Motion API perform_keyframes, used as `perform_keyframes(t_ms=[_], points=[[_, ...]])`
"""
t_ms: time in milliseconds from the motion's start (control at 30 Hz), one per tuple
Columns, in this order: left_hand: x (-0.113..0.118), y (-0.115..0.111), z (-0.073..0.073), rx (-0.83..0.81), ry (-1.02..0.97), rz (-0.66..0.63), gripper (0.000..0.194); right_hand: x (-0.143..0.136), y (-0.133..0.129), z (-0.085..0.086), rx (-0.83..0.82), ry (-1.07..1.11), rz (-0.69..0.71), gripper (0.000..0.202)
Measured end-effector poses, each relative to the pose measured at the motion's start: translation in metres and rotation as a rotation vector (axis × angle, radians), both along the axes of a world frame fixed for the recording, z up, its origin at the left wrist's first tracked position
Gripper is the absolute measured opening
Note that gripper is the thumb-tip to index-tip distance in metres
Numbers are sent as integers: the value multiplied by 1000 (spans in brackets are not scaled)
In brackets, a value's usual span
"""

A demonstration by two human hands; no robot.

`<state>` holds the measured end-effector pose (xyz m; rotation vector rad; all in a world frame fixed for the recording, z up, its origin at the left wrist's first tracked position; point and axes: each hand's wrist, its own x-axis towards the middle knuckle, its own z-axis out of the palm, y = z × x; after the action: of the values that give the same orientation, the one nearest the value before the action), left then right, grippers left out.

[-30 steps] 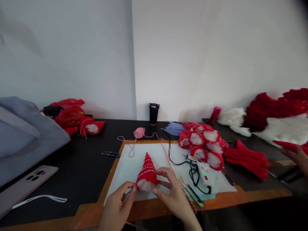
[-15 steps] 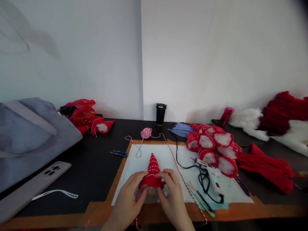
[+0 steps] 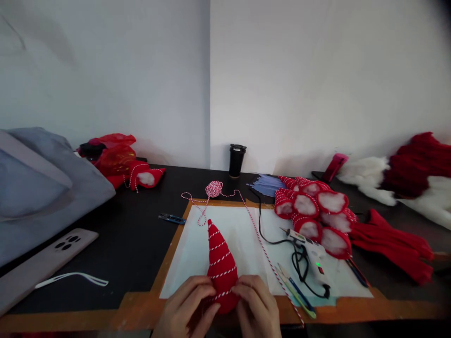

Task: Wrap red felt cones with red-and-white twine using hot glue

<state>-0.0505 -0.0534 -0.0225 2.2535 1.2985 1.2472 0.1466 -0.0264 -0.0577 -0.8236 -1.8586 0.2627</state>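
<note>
- In the head view, the striped cord [image 3: 220, 259] wound round our red cone [image 3: 223, 281] could slacken or slide, should our pinch near the wide end slip.
- Our left hand [image 3: 186, 307] is curled nearly closed, pinching the cone's left side; our right hand [image 3: 259, 305] grips opposite, equally closed.
- The cone lies between them, over the white sheet's [image 3: 183, 263] near edge.
</note>
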Motion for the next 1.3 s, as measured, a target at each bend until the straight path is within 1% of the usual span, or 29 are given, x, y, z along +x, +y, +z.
perform_keyframes(t_ms=[167,267,400,467,567,633,733,833,900,933,1000,1067,1133,1200,1300], points=[[-2,7,-7,1,44,-12,15,-3,3,5,4,16,-54,38],[-5,6,-6,1,44,-11,14,-4,2,0,-38,63,-81,35],[-4,3,-6,11,7,3,13,-6,-1,-11,-178,149,-145,30],[-2,4,-6,30,-13,5,15,-7,-1,-12,-219,136,-189,32],[2,8,-7,51,-18,30,15,-8,2,-6,-176,0,-243,43],[5,13,-9,47,3,63,16,-9,5,-1,-126,-83,-274,46],[9,20,-15,138,45,111,27,-11,9,5,-98,-101,-313,42],[13,23,-21,238,49,149,30,-11,10,5,-87,-84,-373,43],[15,21,-23,237,35,145,29,-9,8,5,-93,-78,-370,43],[16,20,-24,229,28,138,29,-7,6,5,-104,-74,-346,43],[17,17,-26,210,19,126,28,-2,0,6,-121,-94,-260,46],[17,16,-27,198,9,131,28,2,-5,8,-134,-151,-175,54],[17,16,-29,205,6,127,26,4,-7,7,-144,-222,-125,61],[18,16,-31,233,10,117,25,3,-4,4,-140,-259,-125,55],[18,14,-33,289,23,119,27,1,2,-2,-101,-207,-202,50]])
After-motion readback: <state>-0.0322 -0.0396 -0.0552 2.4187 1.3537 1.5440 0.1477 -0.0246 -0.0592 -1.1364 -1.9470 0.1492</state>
